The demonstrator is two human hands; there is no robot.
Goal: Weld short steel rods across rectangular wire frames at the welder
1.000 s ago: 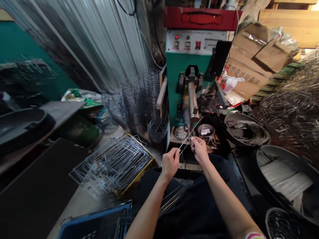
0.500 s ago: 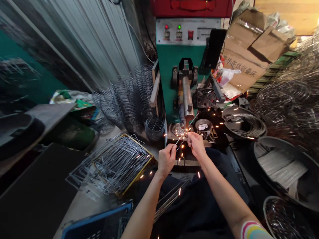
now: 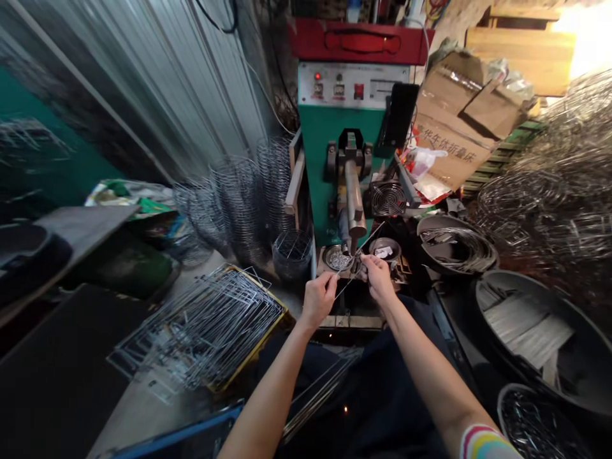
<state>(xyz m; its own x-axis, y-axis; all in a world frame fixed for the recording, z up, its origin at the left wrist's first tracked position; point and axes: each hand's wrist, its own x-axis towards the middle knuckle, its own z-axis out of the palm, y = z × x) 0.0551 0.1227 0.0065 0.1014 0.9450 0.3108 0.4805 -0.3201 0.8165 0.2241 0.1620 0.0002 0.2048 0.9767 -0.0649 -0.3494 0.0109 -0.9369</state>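
Observation:
My left hand is closed in a pinch on a thin metal wire piece just below the spot welder's electrodes. Close by on the right, my right hand pinches the same wirework near the electrode tip; its exact shape there is too small to make out. One thin rod slants up past the electrode to the right. The welder's upper arm comes down over the work, beside a small dish of bits of metal. Several loose wire rods lie across my lap.
Wire frames are heaped in a yellow crate at left, with stacked wire baskets behind. On the right are a pan of wire rings, a large pan of straight wires, a bucket of small parts and a cardboard box.
The spray of sparks has died down to a few specks, and the green panel lamp has gone off. Both hands stay at the electrodes; the view has tilted up slightly.

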